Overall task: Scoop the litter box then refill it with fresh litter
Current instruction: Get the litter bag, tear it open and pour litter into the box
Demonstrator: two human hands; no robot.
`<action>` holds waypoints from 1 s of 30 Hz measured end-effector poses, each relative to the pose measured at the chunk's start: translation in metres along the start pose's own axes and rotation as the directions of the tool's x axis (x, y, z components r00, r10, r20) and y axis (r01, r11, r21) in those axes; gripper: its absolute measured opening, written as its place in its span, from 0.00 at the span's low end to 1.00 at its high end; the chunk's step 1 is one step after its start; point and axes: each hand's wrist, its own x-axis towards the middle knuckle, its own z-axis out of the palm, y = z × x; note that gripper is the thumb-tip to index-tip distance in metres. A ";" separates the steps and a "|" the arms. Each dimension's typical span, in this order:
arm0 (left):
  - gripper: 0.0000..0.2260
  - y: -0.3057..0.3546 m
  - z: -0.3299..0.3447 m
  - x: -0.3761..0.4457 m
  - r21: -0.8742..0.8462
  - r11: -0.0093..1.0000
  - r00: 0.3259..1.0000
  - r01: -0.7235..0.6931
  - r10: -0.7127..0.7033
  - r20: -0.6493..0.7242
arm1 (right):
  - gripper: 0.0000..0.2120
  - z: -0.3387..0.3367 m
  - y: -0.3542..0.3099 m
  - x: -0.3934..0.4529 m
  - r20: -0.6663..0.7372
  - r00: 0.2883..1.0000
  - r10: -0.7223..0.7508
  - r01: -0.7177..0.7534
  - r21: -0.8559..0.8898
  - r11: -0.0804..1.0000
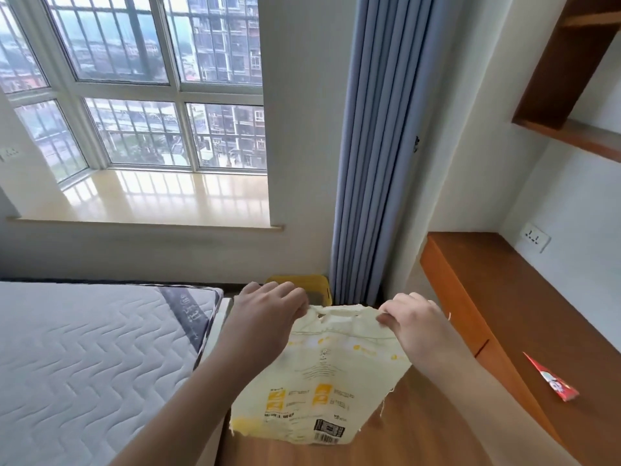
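Litter bag (321, 375), pale yellow with orange panels and a barcode near its lower edge, hangs in the air between both hands above the wooden floor (420, 432). Left hand (268, 312) pinches the bag's torn top edge at its left corner with curled fingers, and right hand (411, 322) pinches the same edge at the right corner. Beyond the hands, a yellow litter box (302, 284) sits on the floor in the corner, just beside the blue curtain (379, 146) and partly hidden. A mattress (84, 358) lies at left, and a red wrapper (551, 378) rests on the wooden surface (504, 280) at right.
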 end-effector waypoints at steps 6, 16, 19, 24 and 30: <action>0.08 -0.066 0.021 0.067 -0.034 0.999 1.000 -0.029 0.029 0.010 | 0.10 0.021 0.007 0.094 0.061 0.998 0.026 -0.027 0.026 0.999; 0.09 -0.127 0.072 0.158 -0.044 0.998 0.998 0.040 -0.038 0.046 | 0.10 0.051 0.013 0.220 0.014 0.998 -0.059 0.057 0.120 0.991; 0.07 -0.140 0.094 0.187 -0.039 0.996 0.993 0.086 -0.083 0.079 | 0.11 0.070 0.024 0.258 0.076 0.987 -0.140 0.125 0.175 0.977; 0.07 -0.167 0.135 0.245 0.032 0.994 0.989 0.104 -0.107 0.107 | 0.11 0.112 0.058 0.332 0.081 0.973 -0.216 0.192 0.236 0.953; 0.10 -0.198 0.184 0.305 0.102 0.981 0.972 0.168 -0.182 0.146 | 0.11 0.143 0.097 0.422 0.171 0.925 -0.340 0.267 0.344 0.900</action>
